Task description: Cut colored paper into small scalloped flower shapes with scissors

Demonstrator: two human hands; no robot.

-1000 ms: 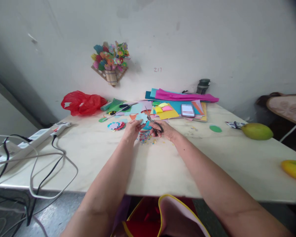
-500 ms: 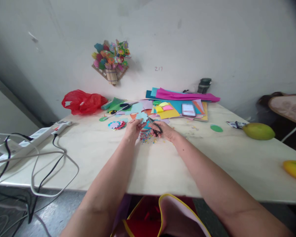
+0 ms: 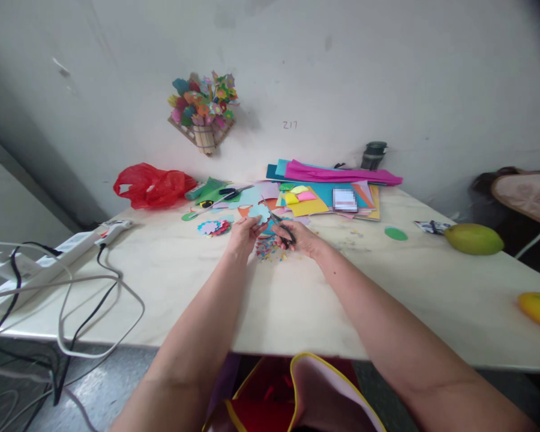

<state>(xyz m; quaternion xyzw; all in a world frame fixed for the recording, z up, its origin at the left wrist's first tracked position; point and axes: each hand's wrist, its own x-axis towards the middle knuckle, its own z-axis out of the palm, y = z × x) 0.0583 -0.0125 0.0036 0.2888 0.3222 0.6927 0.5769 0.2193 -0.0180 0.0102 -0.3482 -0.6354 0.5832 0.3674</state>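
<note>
Pinching pale-blue paper flower (image 3: 258, 212) in left fingers (image 3: 252, 222); clasping black-handled scissors (image 3: 280, 222) in right fingers (image 3: 279, 230), beside flower, near paper scraps (image 3: 266, 248).

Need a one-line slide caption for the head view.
Left hand holds a light-blue flower-shaped cutout; right hand holds black-handled scissors, with small colourful scraps on the table.
</note>
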